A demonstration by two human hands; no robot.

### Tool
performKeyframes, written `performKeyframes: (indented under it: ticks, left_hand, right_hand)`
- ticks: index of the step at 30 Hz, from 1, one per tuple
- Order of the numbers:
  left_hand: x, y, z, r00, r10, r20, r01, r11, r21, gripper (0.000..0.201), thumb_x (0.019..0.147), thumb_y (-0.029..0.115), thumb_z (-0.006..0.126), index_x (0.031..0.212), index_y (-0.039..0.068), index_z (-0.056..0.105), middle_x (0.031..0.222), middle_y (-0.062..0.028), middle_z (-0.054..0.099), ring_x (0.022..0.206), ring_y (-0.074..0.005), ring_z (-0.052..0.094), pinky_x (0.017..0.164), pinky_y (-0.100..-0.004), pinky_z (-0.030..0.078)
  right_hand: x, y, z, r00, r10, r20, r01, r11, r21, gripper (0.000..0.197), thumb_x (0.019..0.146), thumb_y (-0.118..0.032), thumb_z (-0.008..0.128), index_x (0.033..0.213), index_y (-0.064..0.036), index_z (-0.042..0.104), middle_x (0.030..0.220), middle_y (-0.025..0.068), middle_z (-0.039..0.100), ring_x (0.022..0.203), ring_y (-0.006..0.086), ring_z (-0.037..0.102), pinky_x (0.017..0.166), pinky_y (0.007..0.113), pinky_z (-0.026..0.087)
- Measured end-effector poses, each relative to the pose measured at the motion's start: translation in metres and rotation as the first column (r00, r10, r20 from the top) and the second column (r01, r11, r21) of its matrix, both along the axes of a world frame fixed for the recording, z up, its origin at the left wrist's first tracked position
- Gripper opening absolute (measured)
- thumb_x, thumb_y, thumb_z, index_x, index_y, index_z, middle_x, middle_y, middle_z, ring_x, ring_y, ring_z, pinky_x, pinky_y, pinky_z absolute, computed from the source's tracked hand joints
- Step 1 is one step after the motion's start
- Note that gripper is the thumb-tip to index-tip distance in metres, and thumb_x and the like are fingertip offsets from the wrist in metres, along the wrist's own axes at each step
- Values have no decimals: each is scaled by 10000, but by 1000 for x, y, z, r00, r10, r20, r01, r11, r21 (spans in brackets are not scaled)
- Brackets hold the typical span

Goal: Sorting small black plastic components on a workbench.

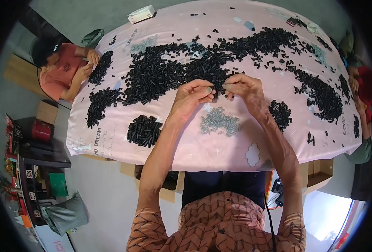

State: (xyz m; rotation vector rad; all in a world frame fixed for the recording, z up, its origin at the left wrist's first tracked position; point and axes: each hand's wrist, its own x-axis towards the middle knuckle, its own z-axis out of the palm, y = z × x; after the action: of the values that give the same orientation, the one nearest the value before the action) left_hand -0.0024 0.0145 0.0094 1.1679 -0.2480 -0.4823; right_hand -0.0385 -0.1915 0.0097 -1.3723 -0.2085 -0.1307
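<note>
So it's a big table under a pale pink printed cloth [186, 155], on a smooth grey floor [114, 191]. One person in a salmon shirt [64, 69] sits at the left edge, another in red [365, 82] at the right. One white oblong box [142, 15] near the far edge. Three patches of tiny clear see-through pieces [219, 122]; short black cylinders [152, 80] heaped across the middle, way too many to count, plus a pile beside each forearm. Left hand [195, 91]: fingertips pinched on one small black piece [214, 95]. Right hand [245, 88]: fingers curled to thumb, nearly closed, can't tell what's in it.
</note>
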Motion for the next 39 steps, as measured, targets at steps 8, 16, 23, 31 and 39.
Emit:
performKeyframes:
  ticks: [8, 16, 23, 31, 39]
  left_hand:
    - [-2, -13, 1, 1000, -4, -28, 5, 1000, 4, 146, 866, 18, 634, 1007, -17, 651, 872, -135, 690, 746, -159, 670, 681, -260, 571]
    - [0, -13, -1, 1000, -12, -6, 13, 999, 51, 128, 861, 4, 633, 983, -35, 645, 850, -146, 691, 715, -170, 678, 647, -260, 579]
    - [-4, -12, -1, 1000, -26, -6, 26, 999, 27, 124, 864, 2, 626, 977, -46, 641, 853, -157, 692, 706, -170, 682, 636, -255, 580]
    - [3, -14, -19, 938, -248, -241, 133, 901, -413, 125, 887, 17, 607, 985, -57, 623, 832, -148, 675, 705, -184, 684, 630, -252, 598]
    - [9, -10, -8, 955, -157, -251, 37, 904, -427, 132, 880, 27, 617, 1002, -21, 634, 848, -149, 678, 709, -183, 674, 638, -271, 587]
  right_hand:
    - [-4, -2, -1, 996, 28, 85, -22, 997, -74, 69, 832, 17, 660, 897, 36, 663, 800, 73, 651, 640, 104, 599, 565, 222, 493]
    - [-7, 2, -2, 996, 33, 89, -19, 989, -146, 77, 829, 17, 666, 902, 38, 655, 789, 56, 643, 642, 92, 584, 571, 212, 484]
    - [-2, 0, -10, 967, 149, 206, -153, 988, 5, 123, 820, 26, 657, 943, 42, 657, 863, 73, 639, 724, 104, 590, 586, 243, 482]
    - [-15, 8, 5, 726, 78, 683, 388, 774, -500, 222, 819, 26, 605, 1040, 17, 628, 1050, 164, 581, 837, 231, 622, 684, 304, 525]
    - [-2, -25, 5, 929, -282, 240, 350, 882, -315, 134, 848, -30, 633, 963, 37, 650, 769, 48, 608, 631, 85, 538, 561, 215, 442]
